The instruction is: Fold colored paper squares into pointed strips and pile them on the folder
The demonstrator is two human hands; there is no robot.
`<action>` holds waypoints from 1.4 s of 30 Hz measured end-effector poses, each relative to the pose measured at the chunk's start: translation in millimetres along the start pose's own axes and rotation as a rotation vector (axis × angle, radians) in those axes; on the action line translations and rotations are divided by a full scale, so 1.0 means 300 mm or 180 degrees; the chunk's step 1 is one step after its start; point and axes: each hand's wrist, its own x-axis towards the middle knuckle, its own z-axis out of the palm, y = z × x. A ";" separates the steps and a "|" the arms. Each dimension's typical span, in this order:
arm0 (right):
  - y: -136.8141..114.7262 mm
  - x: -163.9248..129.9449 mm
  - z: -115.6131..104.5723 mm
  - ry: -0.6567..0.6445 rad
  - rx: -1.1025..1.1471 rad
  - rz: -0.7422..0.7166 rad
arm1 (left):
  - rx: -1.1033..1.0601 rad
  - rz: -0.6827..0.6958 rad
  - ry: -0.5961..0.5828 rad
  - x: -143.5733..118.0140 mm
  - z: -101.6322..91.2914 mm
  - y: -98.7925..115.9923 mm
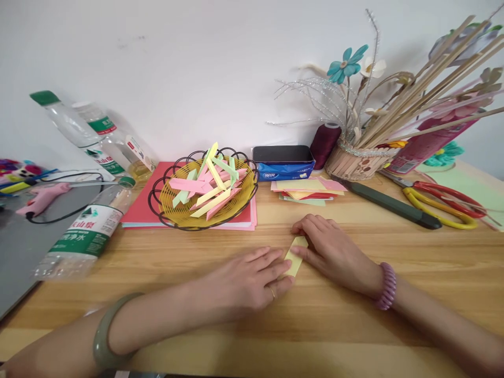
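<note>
A small folded piece of yellow paper (296,258) lies slanted on the wooden table, between my two hands. My right hand (328,251) has its thumb on the paper and its curled fingers at the upper end, holding it. My left hand (255,275), a ring on one finger, lies with fingers stretched out and slightly apart, their tips at the paper's left edge. Just beyond is a stack of coloured paper slips (309,189). Farther left, a yellow woven basket (167,202) with a black looped rim holds several folded pink, green and yellow paper strips.
Red paper sheets (137,202) lie under the basket. Plastic bottles (86,236) and a pink glue gun (47,199) are at left. A blue packet (285,170), thread spool (325,144), dark green cutter (394,203), scissors (441,207) and a stick-covered pot (354,164) stand or lie toward the right.
</note>
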 end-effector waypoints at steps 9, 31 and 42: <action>0.006 -0.011 -0.017 -0.0130 0.0222 -0.0044 | -0.0670 0.0056 -0.0374 -0.012 -0.039 -0.029; 0.001 -0.081 -0.096 0.0124 -0.0457 -0.1411 | -0.0030 -0.0469 0.1158 0.048 0.020 0.035; 0.032 -0.053 -0.042 -0.0087 -0.0044 -0.0912 | -0.1198 -0.1862 0.1124 0.083 0.014 0.050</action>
